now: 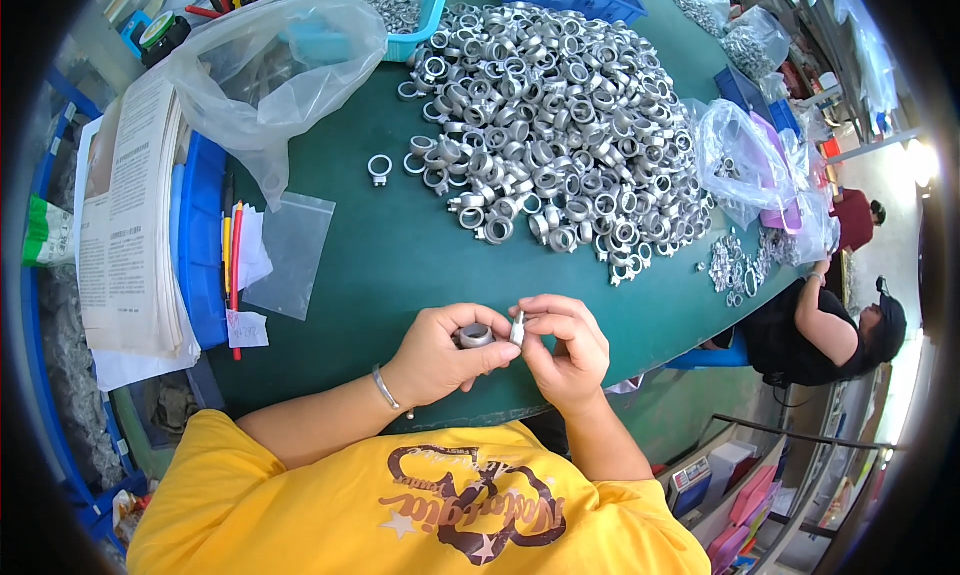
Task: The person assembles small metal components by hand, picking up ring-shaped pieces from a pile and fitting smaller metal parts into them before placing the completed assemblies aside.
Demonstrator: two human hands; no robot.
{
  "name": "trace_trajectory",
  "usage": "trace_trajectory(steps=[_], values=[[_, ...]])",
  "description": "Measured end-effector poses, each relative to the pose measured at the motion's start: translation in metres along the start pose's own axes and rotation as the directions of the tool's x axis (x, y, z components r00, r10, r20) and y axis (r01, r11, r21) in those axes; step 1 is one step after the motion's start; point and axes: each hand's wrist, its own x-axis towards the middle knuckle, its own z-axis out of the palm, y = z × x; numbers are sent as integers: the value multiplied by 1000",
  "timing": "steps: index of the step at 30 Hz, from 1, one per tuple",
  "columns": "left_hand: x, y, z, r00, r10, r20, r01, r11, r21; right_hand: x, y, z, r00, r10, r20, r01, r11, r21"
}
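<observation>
My left hand (pixel 436 359) is closed around a grey metal ring clamp (pixel 475 335), its round opening facing up. Fingers and thumb of my right hand (pixel 572 353) pinch a small, bright metal piece (pixel 517 328) at the ring's right side; its exact kind is too small to make out. Both hands meet close to the table's near edge, just in front of my body. Beyond them a large heap of similar metal rings (pixel 560 125) spreads over the green table (pixel 350 275). A single ring (pixel 379 169) lies apart, left of the heap.
A clear plastic bag (pixel 280 65) and a turquoise bin (pixel 435 15) stand at the far left. Pencils (pixel 237 265) lie beside a blue tray (pixel 205 245) with papers. Small parts (pixel 735 265) are scattered at the right, near a seated person in black (pixel 825 325).
</observation>
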Motion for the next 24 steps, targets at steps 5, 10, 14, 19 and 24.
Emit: trace_trajectory(steps=[5,10,14,19,24], values=[[1,-7,2,955,297,-26,-283,931,228,-1,-4,5,988,125,-95,-105,974,199],[2,-9,1,897,442,6,-410,826,387,-5,-1,-5,837,538,103,-520,722,456],[1,-6,4,885,465,11,-425,800,424,-6,-5,-7,802,553,225,-592,684,428],[3,-9,4,846,532,37,-485,738,469,-6,-6,-7,822,516,240,-567,713,411],[4,-11,3,815,576,61,-524,687,503,-7,-2,-8,837,485,252,-546,722,424]])
